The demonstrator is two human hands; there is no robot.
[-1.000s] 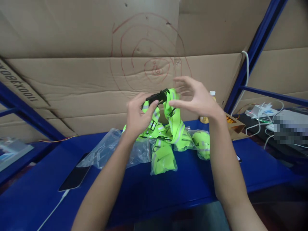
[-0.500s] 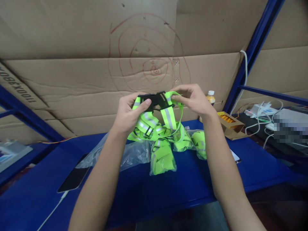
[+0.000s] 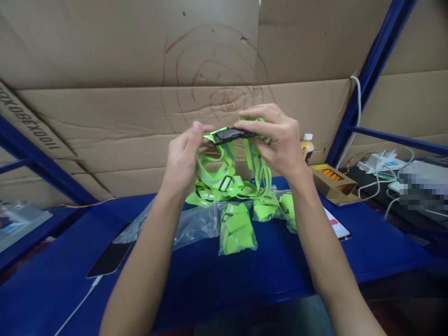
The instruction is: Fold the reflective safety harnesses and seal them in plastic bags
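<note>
A black buckle (image 3: 233, 135) on neon green reflective straps (image 3: 217, 176) is raised above the blue table. My right hand (image 3: 275, 135) is closed on the buckle's right part, fingers over the top and thumb below. My left hand (image 3: 185, 156) is at the buckle's left end, thumb raised, its fingers behind the green strap. Loops of strap with a black slider (image 3: 226, 183) hang beneath the buckle onto the pile. In front lies a clear bag of folded green straps (image 3: 238, 231), with similar packs to its right.
An empty clear bag (image 3: 196, 225) and a phone (image 3: 110, 254) with a cable lie left on the blue table (image 3: 227, 284). At right are another phone (image 3: 338, 225), a cardboard box (image 3: 334, 184) and a bottle (image 3: 307, 146). Cardboard (image 3: 105, 112) stands behind.
The buckle has turned edge-on and risen slightly. My right hand has moved from the strap onto the buckle, and my left thumb has lifted off it.
</note>
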